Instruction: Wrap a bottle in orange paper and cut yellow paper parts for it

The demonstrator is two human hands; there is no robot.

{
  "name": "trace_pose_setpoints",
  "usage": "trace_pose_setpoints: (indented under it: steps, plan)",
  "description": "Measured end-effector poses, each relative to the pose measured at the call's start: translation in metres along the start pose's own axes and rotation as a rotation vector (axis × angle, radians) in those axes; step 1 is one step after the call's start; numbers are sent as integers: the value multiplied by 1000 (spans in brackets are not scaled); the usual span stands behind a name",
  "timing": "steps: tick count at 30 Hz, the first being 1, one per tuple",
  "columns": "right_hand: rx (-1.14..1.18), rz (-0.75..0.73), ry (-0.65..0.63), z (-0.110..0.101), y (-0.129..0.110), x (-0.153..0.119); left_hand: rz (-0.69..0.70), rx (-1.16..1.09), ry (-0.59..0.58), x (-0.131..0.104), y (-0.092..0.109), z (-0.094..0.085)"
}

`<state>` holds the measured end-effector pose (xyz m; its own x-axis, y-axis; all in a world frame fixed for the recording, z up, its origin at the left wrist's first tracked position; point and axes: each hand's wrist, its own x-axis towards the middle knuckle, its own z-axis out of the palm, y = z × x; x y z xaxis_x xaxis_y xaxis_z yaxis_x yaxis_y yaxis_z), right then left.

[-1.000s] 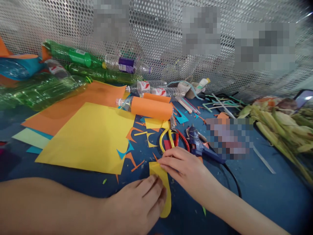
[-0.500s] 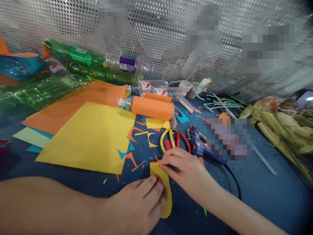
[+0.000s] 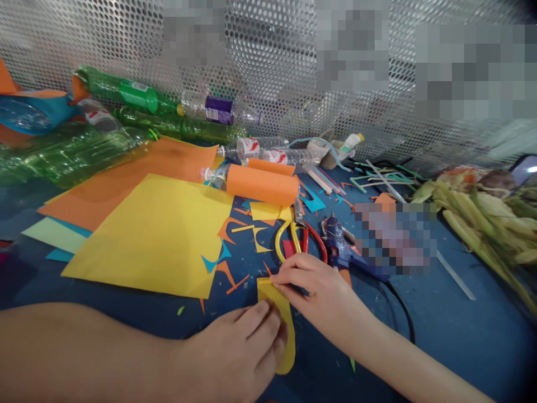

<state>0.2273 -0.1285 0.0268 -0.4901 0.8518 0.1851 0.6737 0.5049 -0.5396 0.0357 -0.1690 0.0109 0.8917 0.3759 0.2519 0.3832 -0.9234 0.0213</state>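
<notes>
A narrow yellow paper piece (image 3: pixel 287 336) with a rounded near end lies on the blue tabletop in front of me. Over its left side, my left hand (image 3: pixel 239 347) rests with curled fingers gripping it; the thumb is hidden. My right hand (image 3: pixel 321 291) pinches the paper's far end, by the top edge, between thumb and fingertips. Just beyond the right knuckles lie scissors (image 3: pixel 302 240) with one yellow and one red handle loop. To their right is a blue glue gun (image 3: pixel 338 246) with a black cord. A clear bottle wrapped in orange paper (image 3: pixel 262 186) lies behind the scissors.
A large yellow sheet (image 3: pixel 146 235) overlaps an orange sheet (image 3: pixel 126 187) on the left. Green bottles (image 3: pixel 79 154) and clear bottles (image 3: pixel 272 151) line the back, before a perforated metal screen (image 3: pixel 272 73). Paper scraps (image 3: pixel 226 277), straws (image 3: pixel 377 178) and corn husks (image 3: pixel 482 212) lie around.
</notes>
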Motion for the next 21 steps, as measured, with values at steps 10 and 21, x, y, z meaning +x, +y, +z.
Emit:
trace_pose_setpoints:
  steps: [10, 21]
  plan:
    - [-65, -47, 17, 6, -1, -3, 7, -4, 9, 1, -1, 0]
    - [-75, -43, 19, 4, -1, -3, 9, -14, 12, 0, 0, 1]
